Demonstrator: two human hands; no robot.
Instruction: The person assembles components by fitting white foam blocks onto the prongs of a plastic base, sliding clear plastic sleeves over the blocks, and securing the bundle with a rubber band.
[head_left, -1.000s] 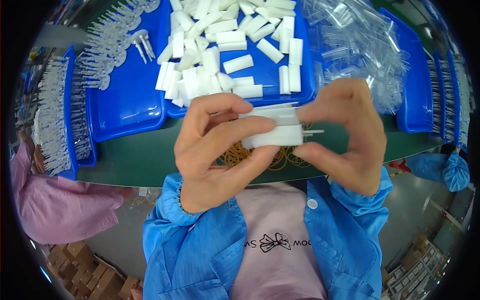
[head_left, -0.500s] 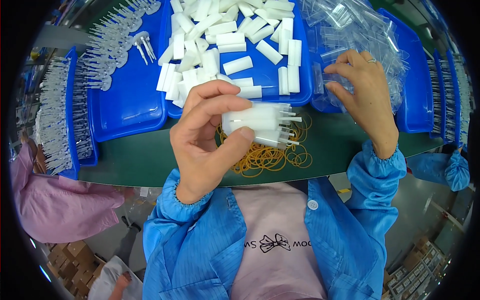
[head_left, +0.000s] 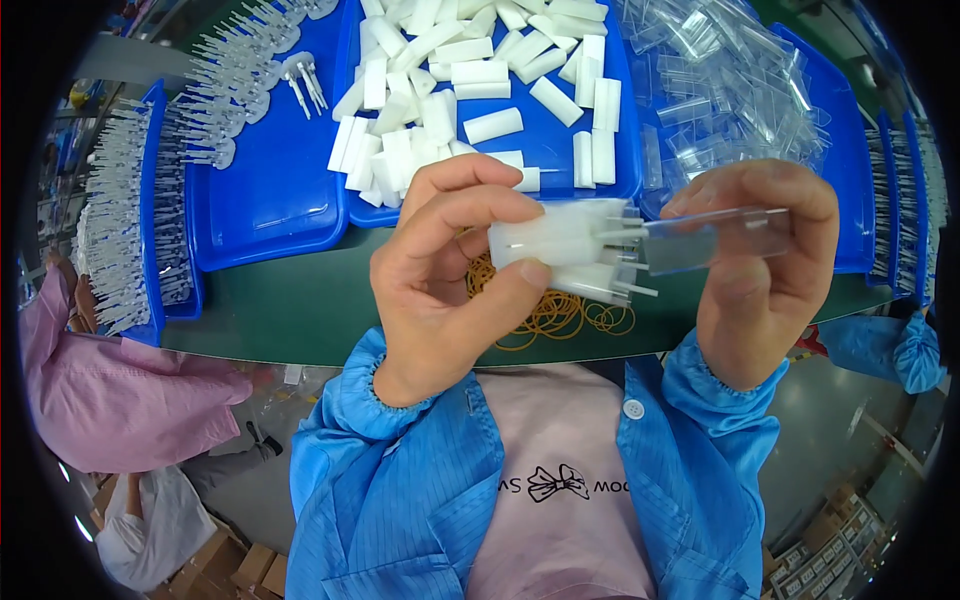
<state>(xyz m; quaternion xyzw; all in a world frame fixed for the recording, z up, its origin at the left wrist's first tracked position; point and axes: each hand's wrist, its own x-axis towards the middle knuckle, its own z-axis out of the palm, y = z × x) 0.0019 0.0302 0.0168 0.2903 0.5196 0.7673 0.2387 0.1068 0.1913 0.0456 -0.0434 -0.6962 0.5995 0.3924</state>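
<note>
My left hand [head_left: 435, 290] holds an assembly of white foam blocks [head_left: 555, 238], pinched between thumb and fingers. Thin white prongs and clear plastic edges stick out of its right end. My right hand [head_left: 775, 285] is closed on a clear plastic piece [head_left: 685, 243], long, flat and somewhat blurred. The near end of that piece overlaps the prong tips in view; whether they touch I cannot tell. Loose yellow rubber bands [head_left: 555, 320] lie on the green table [head_left: 300, 310] beneath the assembly, partly hidden by my left hand.
A middle blue tray [head_left: 545, 140] holds many white foam blocks [head_left: 494, 125]. To its right, another blue tray [head_left: 848, 180] carries a pile of clear plastic pieces [head_left: 720, 90]. White pronged parts [head_left: 225, 90] fill the left tray's edge and racks. A co-worker's pink sleeve [head_left: 140, 400] shows at left.
My right hand has come from the clear plastic pile to the assembly, now with one clear piece in its fingers. My left hand has shifted slightly right, still gripping the assembly.
</note>
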